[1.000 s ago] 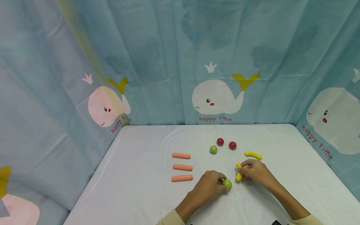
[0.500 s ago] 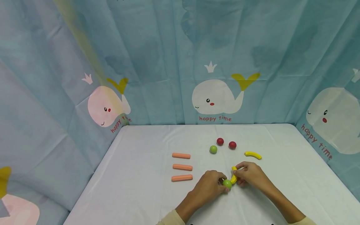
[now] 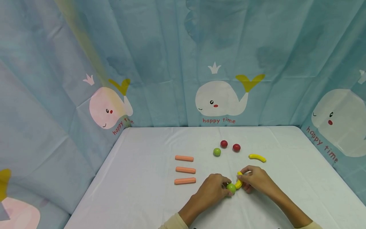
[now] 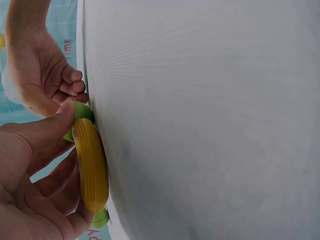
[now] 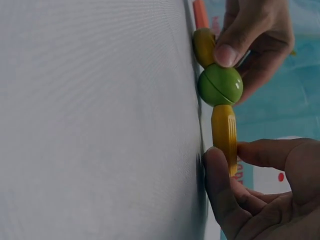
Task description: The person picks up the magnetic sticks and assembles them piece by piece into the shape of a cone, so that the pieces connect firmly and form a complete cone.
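My left hand (image 3: 213, 189) grips a glossy green ball (image 3: 231, 188) between thumb and fingers, low over the white table. A curved yellow rod (image 4: 91, 165) joins that ball on the left hand's side. It shows in the left wrist view, while in the head view the hand hides it. My right hand (image 3: 255, 179) pinches another curved yellow rod (image 5: 223, 132) between thumb and fingers. In the right wrist view this rod's end touches the ball, opposite the first yellow rod (image 5: 204, 47).
Orange rods (image 3: 185, 170) lie in a column left of my hands. Farther back sit a second green ball (image 3: 217, 152) and two red balls (image 3: 236, 147). A loose yellow rod (image 3: 257, 158) lies beyond my right hand. A whale-print curtain (image 3: 171, 63) encloses the table (image 3: 137, 190).
My right hand has moved left with its yellow rod, turning it so the near end meets the green ball. Since half a second ago both have shifted slightly nearer. My left hand has barely moved.
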